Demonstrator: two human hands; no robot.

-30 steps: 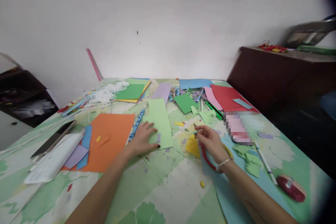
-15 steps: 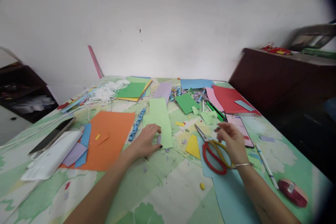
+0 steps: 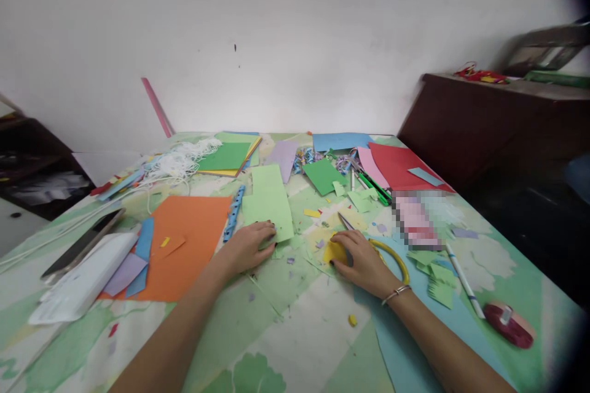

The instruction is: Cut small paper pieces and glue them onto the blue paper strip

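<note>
My left hand point(image 3: 252, 245) rests at the near edge of a light green paper strip point(image 3: 271, 196). Its fingertips lie on the paper, with the thumb apart from them. To the right, my right hand point(image 3: 362, 261) reaches over a yellow paper piece point(image 3: 335, 252), thumb and fingers spread on either side of it. Underneath that hand lie scissors; their blade tip point(image 3: 343, 220) and yellow handle loop point(image 3: 394, 258) show, while the rest is covered. Small light green paper pieces point(image 3: 440, 282) sit on a large light blue sheet point(image 3: 401, 344) beside my right wrist.
An orange sheet point(image 3: 188, 245), a phone point(image 3: 83, 242) and a white case-like object point(image 3: 87, 282) are at left. White string point(image 3: 179, 159) lies behind. At right are a white pen point(image 3: 463, 279) and a dark red object point(image 3: 509, 324). Paper scraps surround my hands.
My right hand has moved left and down from above the scissors to the yellow paper, uncovering light green pieces. The light green strip has shifted slightly away and left with my left hand.
</note>
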